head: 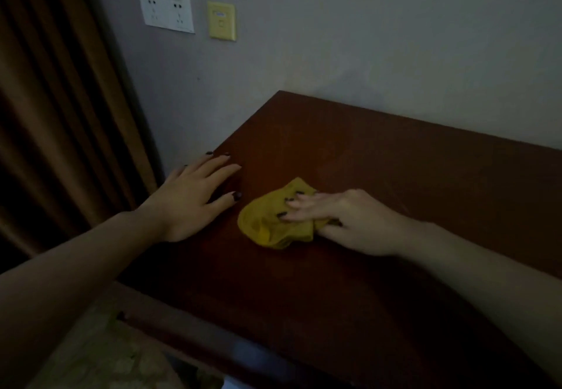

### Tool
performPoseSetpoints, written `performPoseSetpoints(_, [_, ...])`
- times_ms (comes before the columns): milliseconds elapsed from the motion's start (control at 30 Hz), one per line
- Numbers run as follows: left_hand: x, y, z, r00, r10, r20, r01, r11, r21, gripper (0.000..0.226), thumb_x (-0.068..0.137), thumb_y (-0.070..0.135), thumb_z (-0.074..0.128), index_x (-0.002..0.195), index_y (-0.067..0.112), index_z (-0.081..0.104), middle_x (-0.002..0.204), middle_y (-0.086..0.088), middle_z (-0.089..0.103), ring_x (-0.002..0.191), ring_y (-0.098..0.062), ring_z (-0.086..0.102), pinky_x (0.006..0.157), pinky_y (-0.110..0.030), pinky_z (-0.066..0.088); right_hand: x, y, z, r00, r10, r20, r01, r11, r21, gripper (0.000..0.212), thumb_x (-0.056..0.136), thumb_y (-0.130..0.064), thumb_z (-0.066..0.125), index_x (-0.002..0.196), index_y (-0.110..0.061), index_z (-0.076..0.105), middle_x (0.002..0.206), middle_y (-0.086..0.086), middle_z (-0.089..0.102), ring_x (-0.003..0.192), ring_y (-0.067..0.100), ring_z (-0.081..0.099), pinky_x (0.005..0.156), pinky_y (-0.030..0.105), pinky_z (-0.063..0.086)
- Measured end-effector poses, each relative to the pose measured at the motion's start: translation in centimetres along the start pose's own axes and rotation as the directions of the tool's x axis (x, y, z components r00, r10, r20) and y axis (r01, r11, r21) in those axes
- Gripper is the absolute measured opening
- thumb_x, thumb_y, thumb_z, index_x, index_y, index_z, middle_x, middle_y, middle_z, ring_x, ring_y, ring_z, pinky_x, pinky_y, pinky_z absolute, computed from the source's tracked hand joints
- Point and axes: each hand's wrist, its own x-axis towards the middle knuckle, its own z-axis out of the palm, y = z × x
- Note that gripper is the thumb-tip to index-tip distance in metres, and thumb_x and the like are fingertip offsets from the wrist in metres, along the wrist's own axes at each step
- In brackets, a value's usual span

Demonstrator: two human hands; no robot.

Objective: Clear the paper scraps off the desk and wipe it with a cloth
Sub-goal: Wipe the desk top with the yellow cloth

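A crumpled yellow cloth (270, 218) lies on the dark red-brown desk (395, 175), near its left side. My right hand (340, 221) presses on the cloth's right part, fingers spread flat over it and the thumb tucked under its edge. Just left of the cloth, my left hand (191, 200) rests palm down at the desk's left edge, fingers apart and holding nothing. No paper scraps show on the desk. The room is dim.
The desk stands against a grey wall (365, 38) with white sockets (166, 11) and a yellow plate (221, 20). A brown curtain (54, 99) hangs on the left. Below the desk's front edge is patterned floor (100, 352).
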Motion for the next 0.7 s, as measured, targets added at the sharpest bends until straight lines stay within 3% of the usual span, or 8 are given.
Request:
performPoseSetpoints(167, [0.6, -0.6, 0.4, 0.995, 0.053, 0.08, -0.052, 0.999, -0.015, 0.103, 0.049, 0.09, -0.018, 0.143, 0.047, -0.009, 0.155, 0.019, -0.014, 0.142, -0.004, -0.012, 0.116, -0.036, -0.001, 3.7, 4.2, -1.9, 0.975, 0.199, -0.101, -0.207, 0.976, -0.07, 0.042, 0.094, -0.022, 0.051, 0.132, -0.04, 0.047, 0.141, -0.017, 0.042, 0.133, -0.001, 0.033, 0.113, 0.033, 0.028])
performPoseSetpoints(300, [1.1, -0.8, 0.5, 0.994, 0.059, 0.096, -0.059, 0.998, -0.004, 0.105, 0.047, 0.09, -0.019, 0.143, 0.047, -0.012, 0.152, 0.022, -0.018, 0.141, -0.001, -0.014, 0.117, -0.036, 0.0, 7.1, 5.9, -2.8, 0.927, 0.346, -0.147, -0.362, 0.926, -0.104, 0.038, 0.097, -0.03, 0.046, 0.133, -0.043, 0.045, 0.144, -0.012, 0.042, 0.125, 0.022, 0.048, 0.1, 0.032, 0.037])
performPoseSetpoints(400, [1.2, -0.9, 0.5, 0.994, 0.061, 0.088, -0.059, 0.998, -0.024, 0.094, 0.06, 0.085, -0.011, 0.145, 0.045, -0.008, 0.153, 0.022, -0.015, 0.141, 0.0, -0.012, 0.116, -0.034, 0.001, 8.6, 6.1, -2.5, 0.893, 0.412, -0.183, -0.437, 0.891, -0.125, 0.037, 0.098, -0.034, 0.043, 0.134, -0.043, 0.044, 0.146, -0.007, 0.041, 0.126, 0.028, 0.044, 0.099, 0.035, 0.037])
performPoseSetpoints(500, [1.1, -0.7, 0.4, 0.995, 0.029, 0.091, -0.027, 0.999, -0.023, 0.08, 0.078, 0.079, 0.002, 0.148, 0.04, -0.004, 0.156, 0.016, -0.013, 0.143, -0.004, -0.01, 0.116, -0.035, 0.001, 8.2, 5.0, -2.1, 0.898, 0.405, -0.17, -0.432, 0.886, -0.171, 0.039, 0.098, -0.033, 0.041, 0.136, -0.041, 0.041, 0.148, -0.008, 0.037, 0.129, 0.028, 0.042, 0.101, 0.036, 0.035])
performPoseSetpoints(700, [0.5, 0.0, 0.1, 0.998, -0.013, 0.055, 0.017, 0.998, -0.059, 0.085, 0.074, 0.071, 0.01, 0.15, 0.034, 0.0, 0.158, 0.012, -0.01, 0.145, -0.009, -0.007, 0.116, -0.037, 0.003, 3.0, 1.4, -1.2, 0.969, 0.236, -0.078, -0.247, 0.944, -0.217, 0.044, 0.097, -0.029, 0.044, 0.138, -0.043, 0.036, 0.148, -0.014, 0.033, 0.135, 0.007, 0.033, 0.109, 0.033, 0.031])
